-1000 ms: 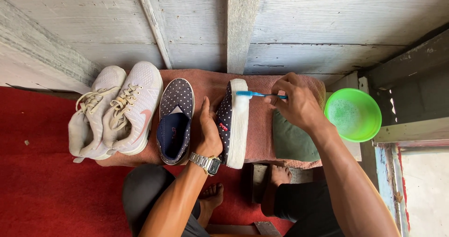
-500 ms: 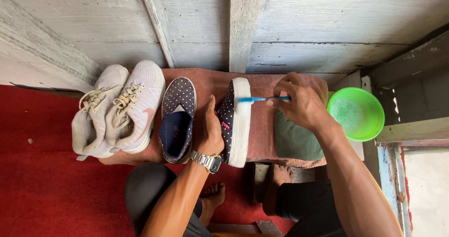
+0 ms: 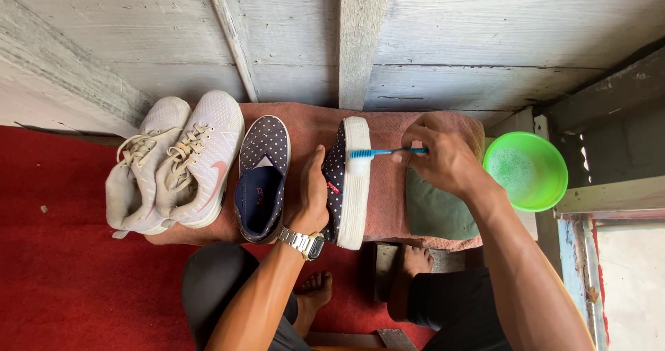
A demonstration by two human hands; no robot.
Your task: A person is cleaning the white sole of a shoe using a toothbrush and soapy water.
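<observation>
My left hand (image 3: 312, 197), with a silver watch on the wrist, grips a dark dotted slip-on shoe (image 3: 348, 185) tipped on its side, white sole facing right. My right hand (image 3: 443, 158) holds a blue toothbrush (image 3: 379, 152), its bristle head pressed against the white sole near the toe. The matching dotted shoe (image 3: 262, 178) lies upright just left of my left hand. Both rest on a small bench covered with a pinkish towel (image 3: 388, 199).
A pair of white laced sneakers (image 3: 176, 164) sits at the bench's left end. A green bowl (image 3: 525, 171) with soapy water stands to the right. A green cloth (image 3: 435, 212) lies under my right wrist. Red carpet (image 3: 62, 282) covers the floor; a wooden wall is behind.
The toothbrush has slid slightly along the white sole while my right hand shifted a little. My left hand keeps the shoe in place.
</observation>
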